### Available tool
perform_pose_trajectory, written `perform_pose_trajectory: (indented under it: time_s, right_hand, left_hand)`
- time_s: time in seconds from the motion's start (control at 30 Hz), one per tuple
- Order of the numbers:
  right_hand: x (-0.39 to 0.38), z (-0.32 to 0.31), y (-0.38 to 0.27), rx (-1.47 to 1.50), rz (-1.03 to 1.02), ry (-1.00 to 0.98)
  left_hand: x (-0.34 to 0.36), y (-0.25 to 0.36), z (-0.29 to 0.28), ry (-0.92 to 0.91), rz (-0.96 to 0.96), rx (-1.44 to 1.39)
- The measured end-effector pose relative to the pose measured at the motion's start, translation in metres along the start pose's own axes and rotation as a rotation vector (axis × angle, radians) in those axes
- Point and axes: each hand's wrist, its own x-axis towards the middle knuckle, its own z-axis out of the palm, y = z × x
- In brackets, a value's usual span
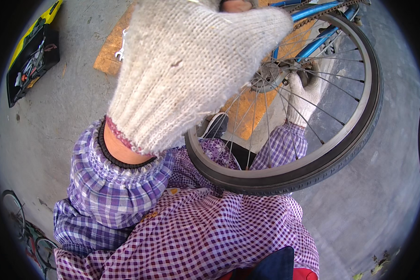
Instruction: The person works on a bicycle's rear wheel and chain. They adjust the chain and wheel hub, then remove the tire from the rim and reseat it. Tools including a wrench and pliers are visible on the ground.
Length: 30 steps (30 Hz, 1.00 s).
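My left hand, in a cream knitted glove, fills the upper middle, near a blue bicycle frame and its chain; its fingers are mostly hidden at the top edge. My right hand, also gloved, is seen through the spokes of the bicycle wheel, beside the hub, with its fingers curled on something dark that I cannot make out. A silver wrench lies on an orange-brown board under the bicycle, partly covered by my left hand.
A black and yellow toolbox full of tools sits at the upper left on the concrete floor. Another bicycle is at the lower left. My shoe and checked purple clothing show below.
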Motion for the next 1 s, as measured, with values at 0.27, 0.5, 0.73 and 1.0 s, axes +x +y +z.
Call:
perform_pose_trajectory:
  time_s: [0.27, 0.5, 0.73, 1.0]
  right_hand:
    - [0.003, 0.006, 0.014, -0.059, -0.093, 0.067]
    - [0.0, 0.009, 0.02, 0.031, -0.132, 0.15]
    - [0.009, 0.004, 0.013, 0.019, -0.01, 0.212]
    - [0.002, 0.005, 0.013, -0.038, -0.042, 0.206]
  left_hand:
    - [0.002, 0.012, -0.003, -0.037, -0.089, 0.002]
    - [0.004, -0.007, 0.007, -0.103, 0.081, -0.026]
    - [0.003, -0.024, 0.01, -0.141, 0.153, -0.023]
    - [0.003, -0.03, 0.012, -0.172, 0.18, -0.005]
